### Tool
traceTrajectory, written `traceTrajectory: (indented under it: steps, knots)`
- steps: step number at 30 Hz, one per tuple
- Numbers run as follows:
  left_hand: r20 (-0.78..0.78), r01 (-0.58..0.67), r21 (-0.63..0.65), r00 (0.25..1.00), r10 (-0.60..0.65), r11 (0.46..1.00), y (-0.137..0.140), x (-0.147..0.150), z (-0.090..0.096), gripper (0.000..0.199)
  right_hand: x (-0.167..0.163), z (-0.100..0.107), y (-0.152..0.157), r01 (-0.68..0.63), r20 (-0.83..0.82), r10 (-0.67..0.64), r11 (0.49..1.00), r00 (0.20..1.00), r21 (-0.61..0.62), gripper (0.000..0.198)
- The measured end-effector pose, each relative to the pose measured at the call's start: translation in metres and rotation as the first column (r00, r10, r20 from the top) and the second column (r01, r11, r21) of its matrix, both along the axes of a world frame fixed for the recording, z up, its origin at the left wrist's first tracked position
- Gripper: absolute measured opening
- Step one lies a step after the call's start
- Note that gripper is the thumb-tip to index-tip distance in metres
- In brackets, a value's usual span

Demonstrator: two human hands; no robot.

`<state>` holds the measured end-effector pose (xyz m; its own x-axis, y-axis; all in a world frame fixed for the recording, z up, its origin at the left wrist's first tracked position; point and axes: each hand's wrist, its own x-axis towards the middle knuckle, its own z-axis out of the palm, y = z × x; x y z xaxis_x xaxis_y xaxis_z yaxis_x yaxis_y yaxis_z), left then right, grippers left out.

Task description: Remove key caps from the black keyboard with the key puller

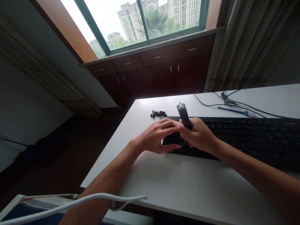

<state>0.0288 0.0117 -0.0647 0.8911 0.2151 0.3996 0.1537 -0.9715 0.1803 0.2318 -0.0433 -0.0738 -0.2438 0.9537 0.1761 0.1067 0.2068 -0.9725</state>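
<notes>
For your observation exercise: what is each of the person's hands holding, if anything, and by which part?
The right hand grips a black keycap puller by its lower handle end, metal tips pointing up. The left hand holds nothing; it rests on the black keyboard's left end.

Left hand flat, palm down, fingers extended, right hand fisted, both forearms reaching forward

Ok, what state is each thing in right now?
Left hand: flat on the keyboard's left end.
Right hand: gripping a black tool.
Black tool: upright, metal tip up.
Keyboard: flat on the table.
Loose keycaps: piled beside the keyboard.
Cable: loose, tangled.
Blue tool: lying untouched.
</notes>
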Motion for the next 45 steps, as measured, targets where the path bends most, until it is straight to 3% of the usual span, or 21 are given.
traceTrajectory:
  steps: [7,11,18,28,34,39,45]
  knots:
    - [0.062,0.037,-0.004,0.997,-0.036,0.999,-0.001,0.001,0.002,0.043,-0.003,0.0,-0.001,-0.101,0.022,0.101,0.995,0.995,0.017,0.037]
    - [0.063,0.039,0.008,0.997,-0.04,0.999,-0.001,0.0,0.001,0.037,-0.003,-0.004,-0.002,-0.07,-0.027,0.069,0.998,0.997,-0.008,0.037]
    - [0.086,0.078,0.136,0.992,-0.09,0.988,-0.004,0.002,0.0,0.029,-0.004,-0.009,-0.004,-0.022,-0.163,0.021,1.0,0.986,-0.002,0.043]
    - [0.072,0.046,0.079,0.996,-0.052,0.996,-0.001,-0.002,-0.001,0.04,-0.005,-0.006,-0.002,-0.014,-0.21,0.0,0.998,0.978,-0.067,0.04]
    - [0.057,0.046,0.081,0.997,-0.051,0.996,-0.001,-0.001,0.0,0.038,0.0,-0.001,0.001,-0.043,-0.12,0.038,0.998,0.992,-0.038,0.037]
    - [0.023,0.041,0.062,0.999,-0.043,0.997,-0.002,-0.002,0.002,0.036,0.002,0.002,0.0,0.02,0.031,-0.022,0.999,0.999,0.049,0.037]
    - [0.013,0.044,0.045,0.999,-0.044,0.998,-0.002,-0.002,0.002,0.035,0.002,0.001,-0.001,-0.023,-0.015,0.022,0.997,1.0,-0.068,0.04]
